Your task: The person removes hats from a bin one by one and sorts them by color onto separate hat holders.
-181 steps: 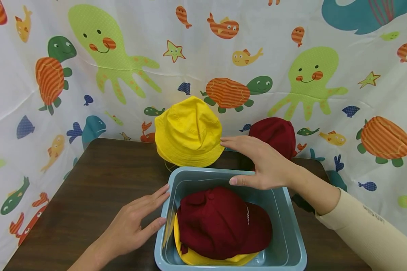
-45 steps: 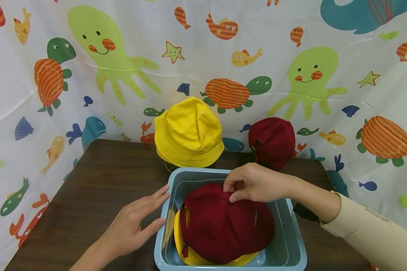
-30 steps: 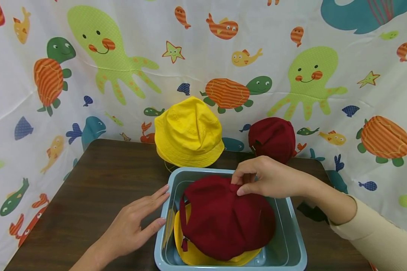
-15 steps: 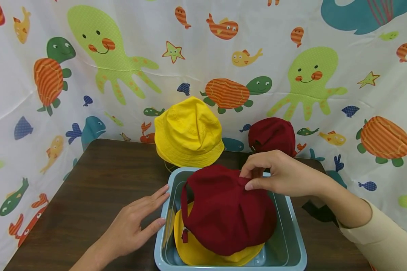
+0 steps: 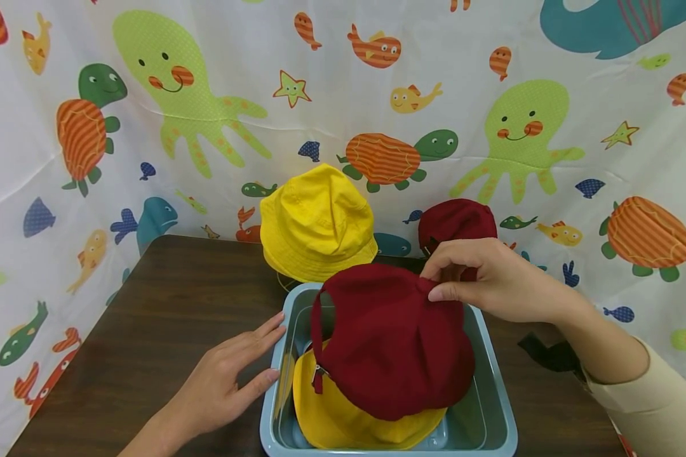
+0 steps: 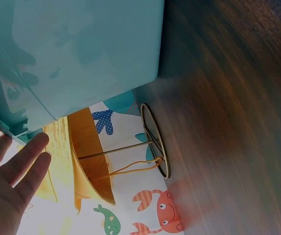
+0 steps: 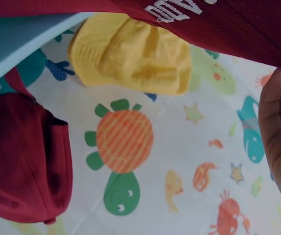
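Note:
My right hand (image 5: 491, 279) pinches a dark red baseball cap (image 5: 389, 343) by the top of its crown, over a blue plastic tub (image 5: 494, 393). The cap's strap and buckle hang at its left, and white lettering shows on it in the right wrist view. Under it, a yellow hat (image 5: 331, 419) lies in the tub, partly covered by the cap. My left hand (image 5: 228, 368) has its fingers stretched out, with fingertips at the tub's left rim.
Behind the tub, a yellow bucket hat (image 5: 320, 222) sits on a wire stand (image 6: 155, 142). Another dark red cap (image 5: 454, 222) is at the back right, partly behind my right hand. A sea-animal curtain (image 5: 206, 158) hangs behind the dark wood table (image 5: 177, 292).
My right hand came down from above the tub, took the red cap by its crown and has raised it, uncovering more of the yellow hat. My left hand has stayed at the rim.

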Demonstrator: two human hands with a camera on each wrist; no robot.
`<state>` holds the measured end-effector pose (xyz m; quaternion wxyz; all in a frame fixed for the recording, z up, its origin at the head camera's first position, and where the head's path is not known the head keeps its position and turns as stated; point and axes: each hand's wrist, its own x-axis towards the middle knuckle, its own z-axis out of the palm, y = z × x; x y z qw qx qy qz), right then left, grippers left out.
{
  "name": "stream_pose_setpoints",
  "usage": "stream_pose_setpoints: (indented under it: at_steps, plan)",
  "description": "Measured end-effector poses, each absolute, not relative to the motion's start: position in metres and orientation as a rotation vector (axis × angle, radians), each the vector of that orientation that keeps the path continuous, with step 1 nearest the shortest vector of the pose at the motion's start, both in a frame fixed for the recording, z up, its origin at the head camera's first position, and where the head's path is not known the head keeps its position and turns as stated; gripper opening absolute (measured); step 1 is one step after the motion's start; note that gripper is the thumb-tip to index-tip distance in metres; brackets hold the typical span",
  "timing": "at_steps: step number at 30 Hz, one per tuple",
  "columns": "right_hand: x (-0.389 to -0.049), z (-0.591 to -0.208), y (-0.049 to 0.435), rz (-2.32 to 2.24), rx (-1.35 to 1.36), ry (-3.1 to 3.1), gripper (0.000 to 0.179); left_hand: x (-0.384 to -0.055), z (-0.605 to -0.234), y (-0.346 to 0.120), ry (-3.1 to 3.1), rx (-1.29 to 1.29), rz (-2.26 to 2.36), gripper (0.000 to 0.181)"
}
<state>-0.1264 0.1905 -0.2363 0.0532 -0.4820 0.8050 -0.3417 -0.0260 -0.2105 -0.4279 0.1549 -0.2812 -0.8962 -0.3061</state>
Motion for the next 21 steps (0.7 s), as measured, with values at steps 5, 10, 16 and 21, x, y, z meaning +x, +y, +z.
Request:
stream_pose_setpoints:
  at_steps: [5, 10, 16, 21]
  plan:
    - [-0.129, -0.229, 0.194, -1.025, -1.561, 2.508, 0.034, -0.026, -0.429, -0.212, -2.578, -0.816, -0.881, 0.067]
    - [-0.129, -0.222, 0.196, -1.06, -1.595, 2.522, 0.038, -0.026, -0.43, -0.211, -2.56, -0.82, -0.878, 0.068]
    - [-0.128, -0.211, 0.201, -1.068, -1.571, 2.648, 0.039, -0.026, -0.428, -0.21, -2.535, -0.819, -0.867, 0.068]
    - [-0.127, -0.203, 0.209, -1.066, -1.531, 2.739, 0.042, -0.026, -0.429, -0.21, -2.541, -0.821, -0.865, 0.068]
